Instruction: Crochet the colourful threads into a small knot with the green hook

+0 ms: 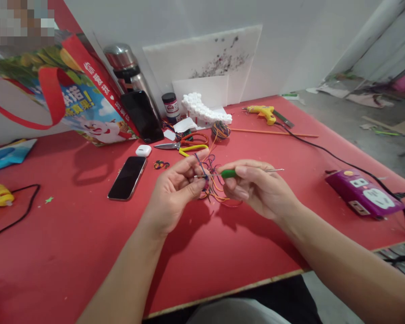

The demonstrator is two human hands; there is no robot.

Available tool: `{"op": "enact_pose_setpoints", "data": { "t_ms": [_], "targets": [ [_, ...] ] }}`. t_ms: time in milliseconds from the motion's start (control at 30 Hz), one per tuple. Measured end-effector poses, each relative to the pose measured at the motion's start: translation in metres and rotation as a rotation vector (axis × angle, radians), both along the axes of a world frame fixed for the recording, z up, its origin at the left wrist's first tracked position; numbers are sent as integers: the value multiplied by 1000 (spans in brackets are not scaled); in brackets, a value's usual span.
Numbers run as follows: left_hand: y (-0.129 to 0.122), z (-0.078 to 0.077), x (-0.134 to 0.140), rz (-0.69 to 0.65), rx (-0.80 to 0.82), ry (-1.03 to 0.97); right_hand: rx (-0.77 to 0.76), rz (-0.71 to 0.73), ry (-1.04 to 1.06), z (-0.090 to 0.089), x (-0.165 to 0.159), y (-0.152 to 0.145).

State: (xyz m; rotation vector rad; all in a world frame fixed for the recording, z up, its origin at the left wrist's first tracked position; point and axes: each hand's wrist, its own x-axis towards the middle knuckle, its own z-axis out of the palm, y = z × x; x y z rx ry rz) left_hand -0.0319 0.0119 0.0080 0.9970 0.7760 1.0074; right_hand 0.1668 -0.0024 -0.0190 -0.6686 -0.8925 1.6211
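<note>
Right hand (261, 182) closes round the green-handled hook (228, 173); left hand (175, 184) pinches the small piece (206, 183) near the hook's tip, above the table (222, 256). A stitch seems in hand; the next move calls for even tension on the blue yarn (200, 164).

Crochet hook (228, 173) before scissors (177, 146) and yarn ball (221, 131).

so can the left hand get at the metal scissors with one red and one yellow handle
Probably yes: the scissors lie just beyond the left hand, with nothing seen on top. That hand pinches a small dark yarn piece, so it would likely have to let go first.
</note>
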Motion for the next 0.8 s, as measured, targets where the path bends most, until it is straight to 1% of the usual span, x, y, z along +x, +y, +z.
{"op": "enact_pose_setpoints", "data": {
  "t_ms": [100,167,267,367,467,633,733,800],
  "targets": [
    [0,-1,4,80,-29,-8,-38,-67,47,-3,-6,1],
    [-1,-1,6,120,-23,4,-57,-81,95,-5,-9,2],
    [-2,-2,6,161,30,21,-63,-50,142,-7,-11,3],
    [-3,-3,5,202,95,42,-68,-11,142,-7,-10,3],
    [-2,-2,4,207,122,63,-75,-6,135,-8,-10,3],
    [0,-4,6,195,134,44,-108,-5,162,-8,-12,3],
    [1,-7,8,198,151,58,-137,-34,177,-6,-13,2],
    [0,-7,9,194,163,94,-129,-49,168,-4,-14,0]
  ]
}}
